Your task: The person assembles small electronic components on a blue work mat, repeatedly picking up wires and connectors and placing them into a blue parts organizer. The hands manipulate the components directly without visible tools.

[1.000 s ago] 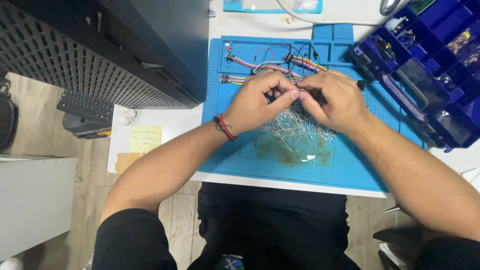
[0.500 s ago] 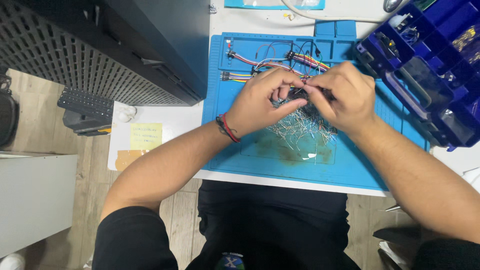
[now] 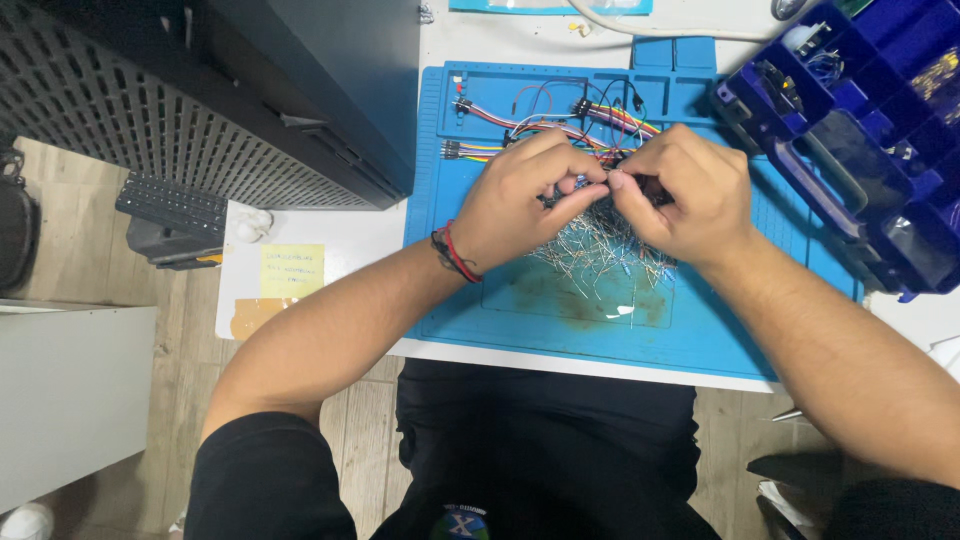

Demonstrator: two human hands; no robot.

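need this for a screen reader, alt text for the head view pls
Two bare hands, left hand and right hand, pinch a small part together over a heap of thin metal-legged components on a blue rubber work mat, beside a blue plastic compartment box.

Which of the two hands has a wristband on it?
The left hand: a red and black band circles its wrist. The right hand, pinching opposite it over the pile of small wire-leaded components, has a bare wrist.
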